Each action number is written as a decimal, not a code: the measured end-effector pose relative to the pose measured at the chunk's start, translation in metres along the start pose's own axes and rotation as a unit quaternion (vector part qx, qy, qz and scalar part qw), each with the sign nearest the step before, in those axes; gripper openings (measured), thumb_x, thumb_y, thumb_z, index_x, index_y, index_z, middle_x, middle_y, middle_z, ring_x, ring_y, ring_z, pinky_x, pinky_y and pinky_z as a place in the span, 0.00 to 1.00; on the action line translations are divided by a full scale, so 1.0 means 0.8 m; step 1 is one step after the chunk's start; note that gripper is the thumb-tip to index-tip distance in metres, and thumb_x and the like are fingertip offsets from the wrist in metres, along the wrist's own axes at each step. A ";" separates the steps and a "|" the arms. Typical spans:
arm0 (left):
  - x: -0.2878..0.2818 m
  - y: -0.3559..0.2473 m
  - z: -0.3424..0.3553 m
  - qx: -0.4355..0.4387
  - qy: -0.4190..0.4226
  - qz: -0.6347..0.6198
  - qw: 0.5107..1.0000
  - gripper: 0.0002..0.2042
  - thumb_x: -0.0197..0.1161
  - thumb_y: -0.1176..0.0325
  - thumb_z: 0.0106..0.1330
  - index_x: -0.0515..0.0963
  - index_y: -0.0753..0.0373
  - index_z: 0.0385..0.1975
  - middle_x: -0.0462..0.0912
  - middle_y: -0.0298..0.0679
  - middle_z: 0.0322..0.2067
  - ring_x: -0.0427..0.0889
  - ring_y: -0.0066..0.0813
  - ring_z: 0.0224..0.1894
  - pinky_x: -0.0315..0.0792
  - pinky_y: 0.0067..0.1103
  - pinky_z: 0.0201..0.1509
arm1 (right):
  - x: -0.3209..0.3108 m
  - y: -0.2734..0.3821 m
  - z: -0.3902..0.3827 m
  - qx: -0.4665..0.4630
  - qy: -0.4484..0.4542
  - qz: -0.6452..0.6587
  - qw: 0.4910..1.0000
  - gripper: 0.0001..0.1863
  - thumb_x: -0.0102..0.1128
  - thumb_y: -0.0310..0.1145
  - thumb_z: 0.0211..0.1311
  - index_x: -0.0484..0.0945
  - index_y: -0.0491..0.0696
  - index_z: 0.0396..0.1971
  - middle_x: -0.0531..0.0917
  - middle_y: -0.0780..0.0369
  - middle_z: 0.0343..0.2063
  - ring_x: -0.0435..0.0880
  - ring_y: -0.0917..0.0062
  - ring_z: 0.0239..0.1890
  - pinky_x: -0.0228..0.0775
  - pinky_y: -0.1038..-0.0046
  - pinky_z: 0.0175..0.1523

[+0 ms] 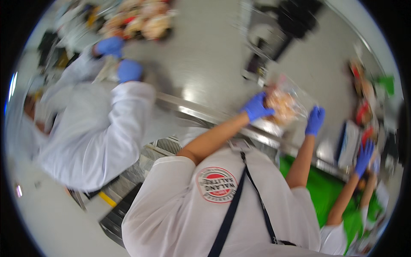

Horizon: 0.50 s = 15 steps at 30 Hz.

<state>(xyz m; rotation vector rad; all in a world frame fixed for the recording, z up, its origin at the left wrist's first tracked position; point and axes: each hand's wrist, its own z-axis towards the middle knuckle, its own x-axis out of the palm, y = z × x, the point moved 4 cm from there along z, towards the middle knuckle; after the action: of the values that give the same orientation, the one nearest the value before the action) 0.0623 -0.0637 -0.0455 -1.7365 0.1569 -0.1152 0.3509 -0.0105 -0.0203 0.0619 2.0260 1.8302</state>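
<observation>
A clear, crinkled plastic bag (282,105) filled with lumpy, pale-orange pieces sits between the person's two hands, over the near edge of a smooth, dull-grey metal table (205,64); whether it touches the metal cannot be told. The left hand (257,107), in a thin, matte blue-violet glove, grasps the bag's left side, thumb and fingers spread against the bulging film. The right hand (315,121), gloved alike, is just beside the bag's right edge with its fingers folded inward; the loose, glossy film reaches close to them, but whether they pinch it cannot be told. Beyond the bag stands a blurred black apparatus (295,19) with angular parts. Far to the bag's left, beyond the left hand, a heap of rounded, peach-and-red packages (143,19) lies on the table. Nearer on that side, a co-worker in a loose, creased white coat (92,124) has both blue-gloved hands closed around a whitish, blurred object (107,70). Well to the bag's right, red-and-cream packages (364,112) lie in a row, and another person's blue-gloved hand (364,157) reaches up near them.
</observation>
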 end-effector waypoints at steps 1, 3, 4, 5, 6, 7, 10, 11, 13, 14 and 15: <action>0.010 0.004 0.002 0.005 0.065 -0.053 0.997 0.28 0.69 0.64 0.48 0.66 0.66 0.49 0.75 0.40 0.43 0.74 0.28 0.45 0.70 0.24 0.51 | -0.020 -0.024 0.001 0.058 0.035 0.070 0.995 0.10 0.48 0.38 0.64 0.69 0.49 0.26 0.69 0.69 0.24 0.66 0.83 0.26 0.60 0.81 0.29; 0.002 0.016 -0.004 -0.097 0.152 -0.122 0.976 0.28 0.68 0.63 0.50 0.66 0.65 0.49 0.75 0.40 0.43 0.73 0.27 0.45 0.70 0.24 0.51 | 0.010 0.010 -0.033 0.244 0.075 0.106 0.961 0.26 0.38 0.54 0.65 0.74 0.46 0.43 0.78 0.62 0.37 0.76 0.79 0.37 0.68 0.75 0.42; 0.010 0.005 -0.006 -0.150 0.185 -0.121 0.964 0.28 0.68 0.62 0.50 0.66 0.65 0.50 0.75 0.40 0.44 0.73 0.27 0.46 0.70 0.23 0.50 | -0.003 -0.019 -0.040 0.219 0.127 0.114 0.961 0.31 0.35 0.57 0.64 0.73 0.43 0.42 0.78 0.62 0.36 0.76 0.79 0.37 0.69 0.75 0.44; 0.012 -0.010 -0.020 -0.204 0.207 -0.123 0.949 0.29 0.68 0.61 0.50 0.66 0.65 0.50 0.75 0.40 0.44 0.74 0.27 0.46 0.70 0.23 0.49 | -0.009 -0.030 -0.059 0.250 0.168 0.159 0.940 0.32 0.35 0.58 0.64 0.73 0.42 0.42 0.79 0.62 0.36 0.77 0.79 0.37 0.69 0.76 0.43; 0.008 -0.019 -0.013 -0.182 0.181 -0.075 0.963 0.29 0.69 0.61 0.50 0.66 0.65 0.51 0.75 0.40 0.44 0.74 0.27 0.46 0.70 0.23 0.49 | -0.009 -0.036 -0.073 0.268 0.204 0.162 0.927 0.31 0.36 0.57 0.64 0.74 0.42 0.42 0.79 0.62 0.37 0.77 0.78 0.39 0.69 0.75 0.46; 0.005 -0.022 -0.005 -0.160 0.146 -0.025 0.976 0.30 0.69 0.61 0.50 0.65 0.66 0.51 0.75 0.40 0.45 0.74 0.28 0.46 0.70 0.23 0.49 | -0.003 -0.018 -0.088 0.248 0.204 0.193 0.927 0.28 0.40 0.53 0.65 0.73 0.40 0.44 0.79 0.61 0.40 0.76 0.77 0.43 0.66 0.75 0.51; 0.004 -0.021 0.034 -0.043 -0.007 0.030 0.999 0.30 0.69 0.62 0.50 0.65 0.68 0.50 0.74 0.42 0.45 0.75 0.29 0.45 0.71 0.23 0.49 | 0.012 0.001 -0.099 0.169 0.220 0.198 0.940 0.24 0.50 0.46 0.62 0.72 0.40 0.47 0.78 0.61 0.43 0.74 0.78 0.46 0.62 0.75 0.55; 0.011 -0.021 0.038 -0.081 0.012 -0.009 0.997 0.30 0.69 0.62 0.51 0.64 0.69 0.51 0.74 0.42 0.46 0.75 0.29 0.46 0.70 0.23 0.50 | 0.016 0.008 -0.096 0.173 0.222 0.188 0.941 0.24 0.52 0.44 0.61 0.71 0.40 0.48 0.78 0.61 0.43 0.74 0.78 0.47 0.62 0.75 0.55; 0.024 -0.032 0.046 -0.157 0.046 -0.079 0.983 0.30 0.68 0.63 0.52 0.63 0.70 0.52 0.73 0.43 0.46 0.75 0.30 0.46 0.70 0.23 0.51 | 0.022 0.012 -0.088 0.171 0.227 0.166 0.944 0.25 0.56 0.42 0.59 0.70 0.39 0.49 0.78 0.61 0.43 0.74 0.78 0.47 0.62 0.76 0.55; 0.025 -0.029 0.046 -0.157 0.063 -0.107 0.980 0.28 0.66 0.63 0.55 0.64 0.68 0.52 0.74 0.42 0.46 0.75 0.30 0.46 0.70 0.24 0.51 | 0.022 0.013 -0.083 0.166 0.228 0.148 0.948 0.25 0.57 0.42 0.58 0.70 0.39 0.49 0.78 0.61 0.43 0.74 0.78 0.46 0.62 0.76 0.55; 0.028 -0.024 0.043 -0.184 0.075 -0.140 0.970 0.27 0.65 0.63 0.55 0.65 0.68 0.52 0.74 0.42 0.45 0.75 0.29 0.46 0.69 0.24 0.51 | 0.022 0.012 -0.078 0.162 0.229 0.131 0.951 0.25 0.58 0.41 0.57 0.70 0.39 0.50 0.78 0.61 0.43 0.74 0.78 0.46 0.63 0.76 0.55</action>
<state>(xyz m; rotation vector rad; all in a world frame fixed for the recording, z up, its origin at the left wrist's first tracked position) 0.0911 -0.0306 -0.0325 -2.1149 0.0426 -0.4495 0.3122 -0.0629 -0.0124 -0.0038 2.7510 1.7605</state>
